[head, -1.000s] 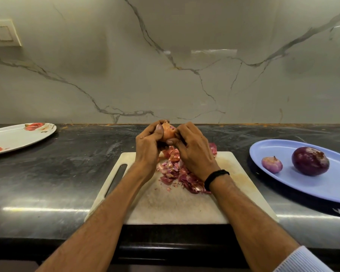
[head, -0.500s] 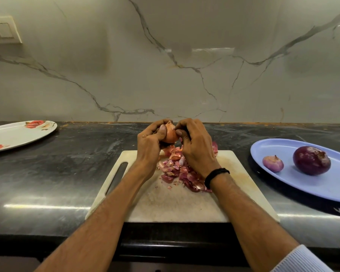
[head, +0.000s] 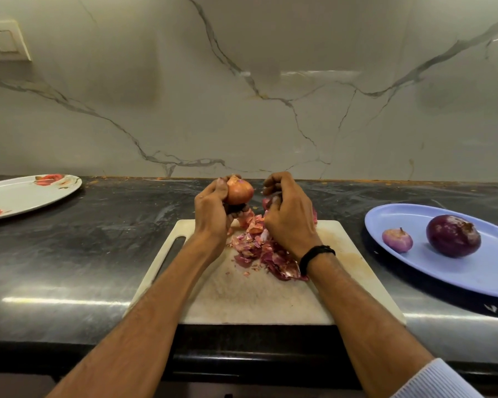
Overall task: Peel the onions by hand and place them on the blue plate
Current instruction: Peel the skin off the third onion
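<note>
The two hands were together on the onion half a second ago. Now they have come apart, and the right hand [head: 291, 222] has pulled away to the right.

In the head view, the left hand [head: 212, 214] holds the onion [head: 239, 193] up in the middle of the frame, over the far edge of the cutting board [head: 256, 300]. Its thumb and fingers are curled round the onion, which has brown skin on it. The right hand is just beside it, not touching it. Its fingers are curled and pinch a reddish bit of skin [head: 270, 201]. There is a black band [head: 315, 255] on that wrist.

Under the hands a pile of peels [head: 259, 249] lies on the board. The board sits on the dark counter [head: 84, 254].

At the right of the frame is the blue plate [head: 472, 277]. A small onion [head: 397, 239] and a big purple onion [head: 453, 235] lie on it, near each other but apart.

At the left edge is a white plate [head: 26, 196] with red flowers. A switch plate [head: 3, 41] is on the wall in the upper left.
</note>
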The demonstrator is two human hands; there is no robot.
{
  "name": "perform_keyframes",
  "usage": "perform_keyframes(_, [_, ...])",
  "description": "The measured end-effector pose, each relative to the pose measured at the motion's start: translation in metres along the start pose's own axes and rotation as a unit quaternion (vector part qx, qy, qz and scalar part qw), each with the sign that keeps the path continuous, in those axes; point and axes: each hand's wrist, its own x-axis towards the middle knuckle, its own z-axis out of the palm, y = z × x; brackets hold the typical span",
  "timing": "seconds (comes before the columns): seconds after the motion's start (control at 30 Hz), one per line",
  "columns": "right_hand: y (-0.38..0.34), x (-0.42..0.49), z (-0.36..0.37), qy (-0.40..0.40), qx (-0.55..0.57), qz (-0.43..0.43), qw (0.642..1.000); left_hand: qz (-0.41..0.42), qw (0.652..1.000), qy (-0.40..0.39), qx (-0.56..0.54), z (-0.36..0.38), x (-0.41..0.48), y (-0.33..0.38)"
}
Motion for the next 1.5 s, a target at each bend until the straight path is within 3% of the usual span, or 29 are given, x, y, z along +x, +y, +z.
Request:
perform_keyframes(0.23, [-0.003,-0.003,0.003,-0.073,0.006,-0.031,0.997,-0.033,0.999,-0.021,0.014,-0.001,0.002,-0.003])
perform_keyframes(0.57, [0.001,-0.001,0.003,-0.047,-0.009,-0.066,0.997,-0.021,0.996,-0.076,0.044,-0.005,0.003,-0.006])
perform_keyframes(0.97, [0.005,-0.001,0.002,-0.075,-0.023,-0.063,0.995,0.003,0.995,-0.054,0.088,-0.007,0.006,-0.011])
perform_keyframes(1.17, [0.004,-0.001,0.005,-0.030,-0.018,-0.062,0.997,-0.007,0.997,-0.022,0.071,-0.004,0.005,-0.007])
perform_keyframes(1.5, [0.002,0.000,0.005,-0.015,0.005,-0.055,0.998,0.014,0.996,-0.032,0.079,-0.004,0.003,-0.005])
